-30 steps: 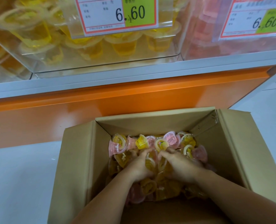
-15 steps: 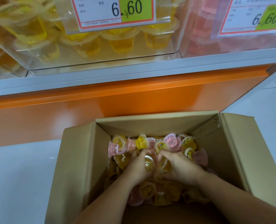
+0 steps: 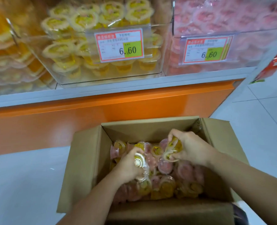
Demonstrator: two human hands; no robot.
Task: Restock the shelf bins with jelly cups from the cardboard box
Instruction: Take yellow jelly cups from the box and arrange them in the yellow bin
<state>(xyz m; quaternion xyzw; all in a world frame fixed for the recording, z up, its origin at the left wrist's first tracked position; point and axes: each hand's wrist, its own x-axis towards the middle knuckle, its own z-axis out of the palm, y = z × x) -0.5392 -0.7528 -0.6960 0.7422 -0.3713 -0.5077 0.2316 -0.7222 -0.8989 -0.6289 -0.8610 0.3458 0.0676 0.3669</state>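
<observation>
Left hand (image 3: 128, 168) clutches yellow jelly cups (image 3: 139, 160) mid-box. Right hand (image 3: 190, 147) grasps perhaps two more, close to the far-right corner of the cardboard box (image 3: 150, 129).

I see the cardboard box (image 3: 85, 159) on the floor (image 3: 20, 184), before the shelf base (image 3: 102, 111). In it lie jelly cups (image 3: 163, 184), some in my left hand (image 3: 128, 166) mid-box, some in my right hand (image 3: 191, 148) nearer the far right corner. Behind, the left bin (image 3: 72, 78) and the right bin (image 3: 248, 46) stand side by side.

Now parted from the middle of the cardboard box (image 3: 84, 161), left hand (image 3: 126, 168) and right hand (image 3: 192, 147) each gripping yellow jelly cups (image 3: 174, 149), right lifted toward centre-right of frame.
</observation>
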